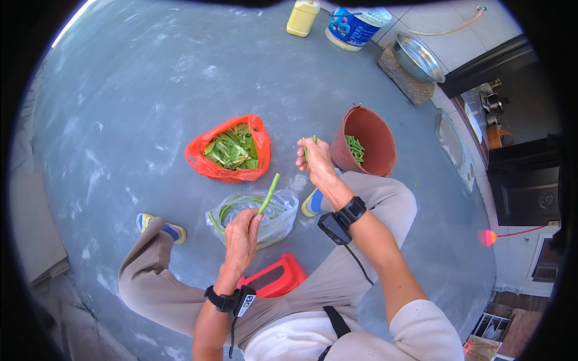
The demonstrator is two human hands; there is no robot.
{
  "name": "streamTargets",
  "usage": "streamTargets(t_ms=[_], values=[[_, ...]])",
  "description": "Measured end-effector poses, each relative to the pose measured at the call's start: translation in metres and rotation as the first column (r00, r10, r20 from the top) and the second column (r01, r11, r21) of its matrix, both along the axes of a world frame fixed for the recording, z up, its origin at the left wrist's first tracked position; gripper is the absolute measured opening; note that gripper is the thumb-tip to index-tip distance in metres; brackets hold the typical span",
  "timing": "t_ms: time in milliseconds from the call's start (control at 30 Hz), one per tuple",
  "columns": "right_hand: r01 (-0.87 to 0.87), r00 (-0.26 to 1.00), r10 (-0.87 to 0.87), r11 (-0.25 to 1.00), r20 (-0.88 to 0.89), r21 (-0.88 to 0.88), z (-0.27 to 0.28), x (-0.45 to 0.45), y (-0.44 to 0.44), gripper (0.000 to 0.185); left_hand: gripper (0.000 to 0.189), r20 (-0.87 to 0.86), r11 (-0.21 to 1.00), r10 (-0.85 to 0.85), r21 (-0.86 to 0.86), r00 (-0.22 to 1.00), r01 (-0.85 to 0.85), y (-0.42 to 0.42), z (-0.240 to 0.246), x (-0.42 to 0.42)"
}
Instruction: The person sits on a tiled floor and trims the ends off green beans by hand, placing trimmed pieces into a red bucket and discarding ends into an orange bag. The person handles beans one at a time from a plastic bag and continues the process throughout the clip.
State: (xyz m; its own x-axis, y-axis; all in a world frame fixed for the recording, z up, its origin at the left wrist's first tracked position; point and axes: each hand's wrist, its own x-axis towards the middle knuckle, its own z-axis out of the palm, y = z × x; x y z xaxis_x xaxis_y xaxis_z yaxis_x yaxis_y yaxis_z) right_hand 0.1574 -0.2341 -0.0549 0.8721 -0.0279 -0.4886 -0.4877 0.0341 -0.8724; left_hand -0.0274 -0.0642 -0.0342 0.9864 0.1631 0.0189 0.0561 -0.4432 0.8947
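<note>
My left hand (241,237) grips a long green bean (270,194), its upper end sticking out past the fingertips. Under and beyond that hand lies a clear plastic bag (282,221) with more long beans in it. My right hand (316,160) is closed around short pieces of green bean (305,153), just left of a reddish-brown bucket (379,144). Cut bean pieces (355,149) lie inside this tilted-looking bucket. A red plastic bag (198,164) stands open farther ahead, filled with green leaves (232,149).
A red plastic stool (289,273) shows between my legs. At the back are a yellowish jug (302,18), a blue-and-white bucket (354,29) and a metal basin (420,56) by a stone block (402,74). A hose (447,31) lies on the tiles.
</note>
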Motion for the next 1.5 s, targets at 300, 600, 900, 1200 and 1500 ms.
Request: streamTargets(t_ms=[300, 600, 900, 1200, 1500], values=[[-0.058, 0.927, 0.353, 0.461, 0.122, -0.886, 0.08, 0.081, -0.111, 0.025, 0.014, -0.153, 0.994, 0.059, -0.079, 0.986, -0.072, 0.015, 0.002, 0.003], [0.079, 0.864, 0.488, 0.12, 0.128, -0.99, 0.079, 0.077, -0.153, 0.047, 0.016, -0.151, 0.997, 0.019, -0.074, 0.988, -0.03, 0.012, 0.006, 0.006], [-0.458, 0.099, 0.913, 0.396, 0.397, -0.796, 0.067, -0.055, 0.006, 0.035, 0.023, -0.256, 0.987, -0.094, -0.151, 0.962, 0.057, 0.018, 0.003, 0.009], [-0.575, -0.015, 0.997, 0.057, 0.08, -0.816, 0.044, -0.074, 0.016, 0.012, 0.022, -0.256, 0.984, -0.145, -0.14, 0.956, 0.112, 0.022, -0.002, 0.009], [-0.264, 0.35, 0.902, 0.352, 0.251, -0.898, 0.027, -0.058, 0.021, 0.014, 0.018, -0.204, 0.982, 0.032, -0.176, 0.979, -0.069, 0.022, -0.007, 0.014]])
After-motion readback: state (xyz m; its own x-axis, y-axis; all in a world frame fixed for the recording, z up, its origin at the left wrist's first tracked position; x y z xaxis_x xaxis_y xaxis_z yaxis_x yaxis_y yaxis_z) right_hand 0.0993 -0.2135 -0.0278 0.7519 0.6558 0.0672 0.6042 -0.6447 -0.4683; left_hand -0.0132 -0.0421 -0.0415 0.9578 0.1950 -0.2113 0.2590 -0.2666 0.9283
